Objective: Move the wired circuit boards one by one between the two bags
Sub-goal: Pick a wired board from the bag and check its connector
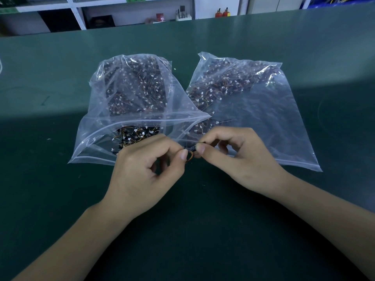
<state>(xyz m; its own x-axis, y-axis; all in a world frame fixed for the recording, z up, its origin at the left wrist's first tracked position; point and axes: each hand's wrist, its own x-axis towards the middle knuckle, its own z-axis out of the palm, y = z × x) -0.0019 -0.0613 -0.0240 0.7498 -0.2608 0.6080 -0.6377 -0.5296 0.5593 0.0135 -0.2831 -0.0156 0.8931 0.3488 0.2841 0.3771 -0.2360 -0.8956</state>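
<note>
Two clear zip bags lie side by side on the green table, both holding several small dark circuit boards with orange wires and white connectors. The left bag (129,94) has its mouth open toward me. The right bag (269,110) lies flatter, its boards heaped at the far end. Between the two bag mouths, my left hand (146,169) and my right hand (235,157) both pinch one small wired circuit board (191,149) with thumb and forefinger. Fingers hide most of that board; an orange wire loop hangs below it.
The green table (60,199) stretches wide around the bags and toward me. White shelving (81,15) with small items stands behind the table's far edge.
</note>
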